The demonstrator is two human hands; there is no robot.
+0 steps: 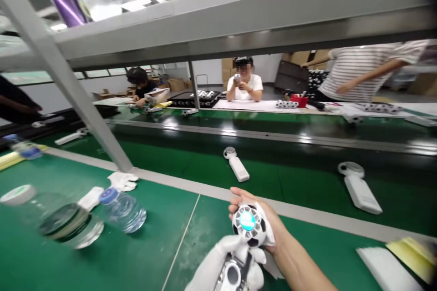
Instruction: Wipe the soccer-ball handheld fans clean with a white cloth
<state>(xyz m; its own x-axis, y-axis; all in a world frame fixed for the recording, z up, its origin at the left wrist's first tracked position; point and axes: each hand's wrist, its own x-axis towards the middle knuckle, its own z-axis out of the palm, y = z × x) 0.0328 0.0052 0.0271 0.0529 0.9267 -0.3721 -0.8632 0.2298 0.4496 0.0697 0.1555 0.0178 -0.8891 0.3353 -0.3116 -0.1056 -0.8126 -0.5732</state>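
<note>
My left hand (221,261), in a white glove, grips a handheld fan below its round head. The handheld fan (251,235) has a black-and-white football pattern and a glowing cyan centre. A silver ring-shaped part (233,276) shows among the gloved fingers; I cannot tell if it belongs to the fan. Bare, my right hand (261,211) cups the fan head from behind and the right. A white cloth (268,225) lies between its palm and the fan.
White fans (239,168) lie on the green conveyor belt (191,163) ahead. Two bottles, a large one (71,225) and a blue-capped one (124,211), are at left. A metal post (88,109) and overhead beam (218,27) frame the bench. Several people work beyond.
</note>
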